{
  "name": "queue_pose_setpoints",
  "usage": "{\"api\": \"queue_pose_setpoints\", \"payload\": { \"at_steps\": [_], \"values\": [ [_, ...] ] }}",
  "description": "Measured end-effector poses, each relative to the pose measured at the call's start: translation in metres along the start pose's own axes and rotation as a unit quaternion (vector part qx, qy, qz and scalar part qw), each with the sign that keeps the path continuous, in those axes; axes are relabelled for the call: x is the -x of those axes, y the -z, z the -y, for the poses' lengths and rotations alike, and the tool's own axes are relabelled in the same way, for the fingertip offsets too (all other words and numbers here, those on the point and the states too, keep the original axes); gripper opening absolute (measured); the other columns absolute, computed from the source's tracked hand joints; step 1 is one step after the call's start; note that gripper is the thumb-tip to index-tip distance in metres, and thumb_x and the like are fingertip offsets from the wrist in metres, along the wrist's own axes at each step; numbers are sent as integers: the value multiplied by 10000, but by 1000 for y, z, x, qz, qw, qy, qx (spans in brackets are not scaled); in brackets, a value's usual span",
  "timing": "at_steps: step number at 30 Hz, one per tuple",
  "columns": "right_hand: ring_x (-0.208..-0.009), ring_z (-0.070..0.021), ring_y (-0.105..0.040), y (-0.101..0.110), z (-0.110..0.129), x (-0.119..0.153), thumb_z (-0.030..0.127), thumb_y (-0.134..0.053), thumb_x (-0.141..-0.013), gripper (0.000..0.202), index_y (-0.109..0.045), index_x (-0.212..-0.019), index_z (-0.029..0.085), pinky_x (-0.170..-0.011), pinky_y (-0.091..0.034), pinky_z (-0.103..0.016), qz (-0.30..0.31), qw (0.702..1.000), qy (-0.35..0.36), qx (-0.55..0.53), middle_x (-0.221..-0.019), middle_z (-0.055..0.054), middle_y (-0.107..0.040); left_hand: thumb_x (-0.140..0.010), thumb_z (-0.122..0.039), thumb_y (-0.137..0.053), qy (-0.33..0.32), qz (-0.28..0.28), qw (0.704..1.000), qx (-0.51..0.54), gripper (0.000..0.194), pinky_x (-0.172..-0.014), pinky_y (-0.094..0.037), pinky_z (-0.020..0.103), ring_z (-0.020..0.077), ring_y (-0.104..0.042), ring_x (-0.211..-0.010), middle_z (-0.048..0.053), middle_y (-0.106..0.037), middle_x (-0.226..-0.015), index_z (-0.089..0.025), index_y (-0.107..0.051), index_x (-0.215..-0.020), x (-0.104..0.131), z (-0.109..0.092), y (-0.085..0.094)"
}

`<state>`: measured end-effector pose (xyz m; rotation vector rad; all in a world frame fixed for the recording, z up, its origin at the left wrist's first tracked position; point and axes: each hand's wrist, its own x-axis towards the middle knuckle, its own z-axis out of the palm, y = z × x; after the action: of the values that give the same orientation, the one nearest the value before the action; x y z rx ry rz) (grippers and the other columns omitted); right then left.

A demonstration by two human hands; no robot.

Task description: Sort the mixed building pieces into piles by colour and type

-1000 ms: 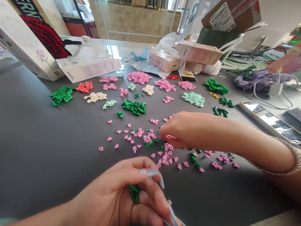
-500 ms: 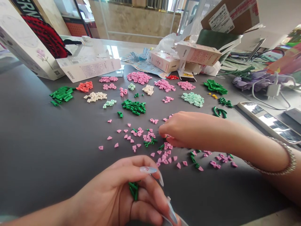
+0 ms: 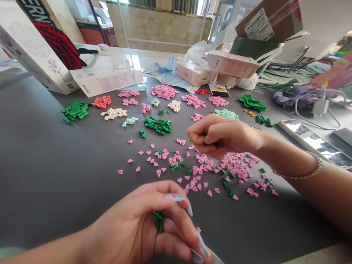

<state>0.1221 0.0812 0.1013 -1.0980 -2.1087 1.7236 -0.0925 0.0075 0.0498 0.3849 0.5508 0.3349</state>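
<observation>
Still, at the bottom of the frame, the left hand curls around green pieces. Beyond, right of centre, more scattered pink pieces lie uncovered than a second ago, below the right hand, which has shifted up the frame and turned, clenched around dark green bits.

Small pink plastic pieces: on smooth grey desk, middle | short green plastic pieces: behind these | tall white cardboard box: at left
</observation>
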Motion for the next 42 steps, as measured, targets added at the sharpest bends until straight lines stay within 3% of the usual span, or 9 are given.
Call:
{"api": "queue_pose_setpoints", "payload": {
  "at_steps": [4,10,13,17,23,28,37,39,42],
  "values": [
    [-401,-53,-172,2,3,1,149,-393,-761,181,-275,-648,227,-378,-156,-204,-24,984,-51,-170,-521,61,-302,-855,-201,-519,-4,0,1000,-2,105,-606,-522,202,246,-721,-728,73,-696,-679,-149,-587,-796,1,0,0],
    [-402,-46,-160,1,-1,-2,147,-428,-765,197,-369,-584,197,-366,-153,-197,-11,979,-30,-203,-494,74,-253,-856,-198,-512,-2,0,1000,6,102,-614,-527,205,252,-722,-739,71,-697,-686,-149,-587,-807,2,2,2],
    [-401,-43,-211,0,-3,-2,202,-523,-785,198,-498,-592,167,-378,-186,-206,7,993,3,-117,-460,85,-288,-862,-203,-511,-2,4,1000,7,106,-617,-526,204,252,-722,-742,72,-697,-687,-147,-583,-809,2,2,2],
    [-469,-49,-346,-3,-2,-1,236,-676,-743,89,-686,-736,148,-439,-268,-207,-6,993,57,106,-542,53,-525,-865,-205,-504,-2,4,1000,7,114,-624,-530,207,250,-722,-740,74,-695,-688,-147,-586,-811,1,2,2],
    [-572,-80,-500,-18,-2,-4,117,-643,-764,100,-727,-730,158,-545,-360,-214,-14,924,69,375,-646,4,-621,-856,-207,-528,-1,5,1000,11,93,-625,-533,205,253,-721,-743,71,-694,-692,-152,-594,-823,1,1,3],
    [-555,-85,-446,-33,6,-2,12,-571,-749,204,-637,-606,142,-526,-306,-236,-14,877,22,481,-579,9,-552,-853,-207,-541,-4,1,1000,10,82,-626,-535,209,257,-722,-739,68,-697,-693,-154,-600,-833,2,2,3],
    [-448,-37,-272,-17,-1,-5,123,-619,-709,41,-647,-681,131,-437,-246,-217,-60,987,71,132,-475,92,-359,-854,-206,-527,-1,5,1000,3,104,-631,-535,211,254,-721,-749,74,-700,-692,-150,-605,-814,0,2,3],
    [-432,-36,-268,-13,-7,-8,184,-632,-723,53,-624,-699,137,-405,-222,-211,-51,996,73,4,-475,92,-368,-854,-207,-527,-1,-3,1000,1,104,-632,-535,210,251,-721,-746,74,-700,-693,-150,-602,-809,0,2,3],
    [-412,-32,-173,-8,-16,-9,218,-634,-728,108,-543,-692,171,-362,-158,-194,-51,977,84,-191,-479,115,-268,-838,-208,-544,6,-7,1000,1,89,-621,-528,203,250,-720,-740,72,-696,-685,-152,-589,-787,1,3,2]
  ]
}}
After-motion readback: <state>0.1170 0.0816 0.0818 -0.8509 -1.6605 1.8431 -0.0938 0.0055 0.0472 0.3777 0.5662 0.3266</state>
